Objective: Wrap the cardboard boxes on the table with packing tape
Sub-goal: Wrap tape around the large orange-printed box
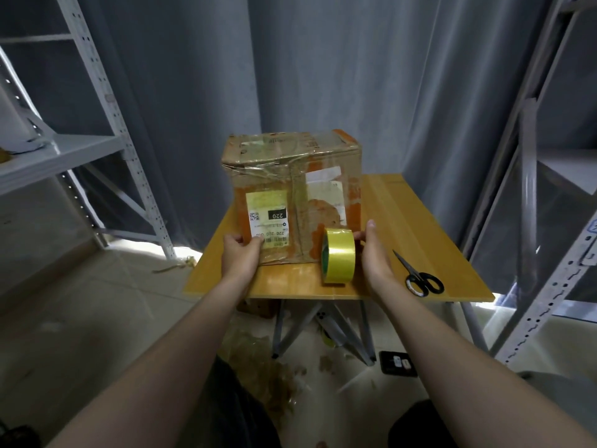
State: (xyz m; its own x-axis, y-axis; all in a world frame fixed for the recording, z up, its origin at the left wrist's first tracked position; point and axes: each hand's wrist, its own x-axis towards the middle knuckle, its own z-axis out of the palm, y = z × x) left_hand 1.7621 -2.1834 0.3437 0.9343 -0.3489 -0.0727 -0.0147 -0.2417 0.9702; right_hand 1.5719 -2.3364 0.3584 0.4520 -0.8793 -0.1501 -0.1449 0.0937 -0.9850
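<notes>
One cardboard box (290,189) stands at the centre of the frame, toward the far side of the small wooden surface (420,215). It is the only box in view. Glossy, wrinkled clear film crosses its top and runs down the front face over the printed labels, so some tape is already on it. Whether that is old shipping tape or work from this job, I cannot tell.

The yellow tape roll (339,257) stands on its edge just in front of the box's lower right part. No strip is drawn off it, and nothing joins it to the box. Black scissors (420,276) lie closed at the right of the surface, well apart from the box.

The left hand (240,253) rests against the lower left of the front face, its fingers (256,242) loosely bent and touching the label rather than clamping anything. The right hand (376,257) is just right of the roll, flat and open with the thumb up. Its fingertips (359,236) reach toward the box's lower right corner; contact there is hard to confirm.

This looks like steadying or turning the box before taping. A fresh band, its cutting, and any further boxes appear to remain. Crumpled tape scraps (277,383) lie on the floor under the surface, at lower centre.
</notes>
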